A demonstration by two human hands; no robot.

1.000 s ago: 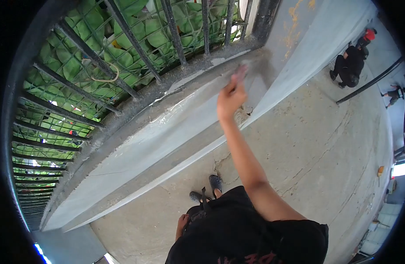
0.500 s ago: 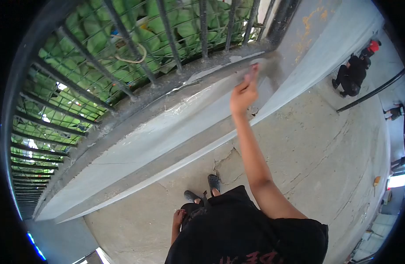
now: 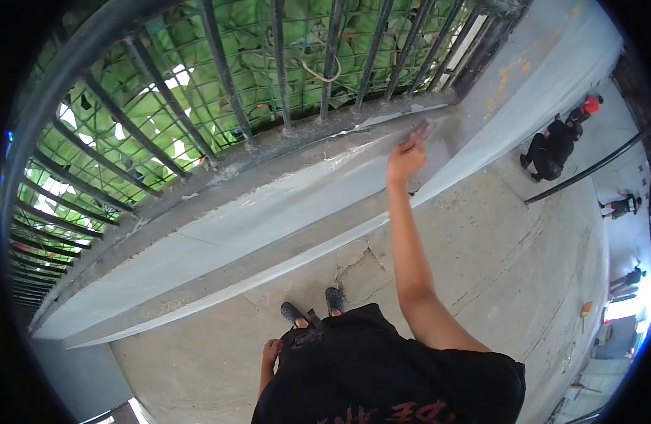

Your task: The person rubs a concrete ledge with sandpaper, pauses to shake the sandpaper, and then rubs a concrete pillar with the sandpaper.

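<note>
My right hand (image 3: 407, 160) reaches forward to the grey painted wall (image 3: 438, 145) under the barred window, close to its corner. Its fingers are closed around a small, dark, flat piece (image 3: 420, 130) at the wall surface; blur hides what kind it is. Down at my side, my left hand (image 3: 272, 350) has curled fingers and lies against my black shirt (image 3: 382, 374). What it holds, if anything, is hidden.
Black metal bars (image 3: 223, 63) and green netting (image 3: 304, 42) stand above the ledge (image 3: 233, 164). The concrete floor (image 3: 481, 240) is cracked. A person in dark clothes (image 3: 552, 152) crouches at the right near a black pole (image 3: 587, 169); other people are farther off.
My view has shifted, so the window and wall sit differently in the picture. My right hand is still at the wall, now slightly lower and farther right in view.
</note>
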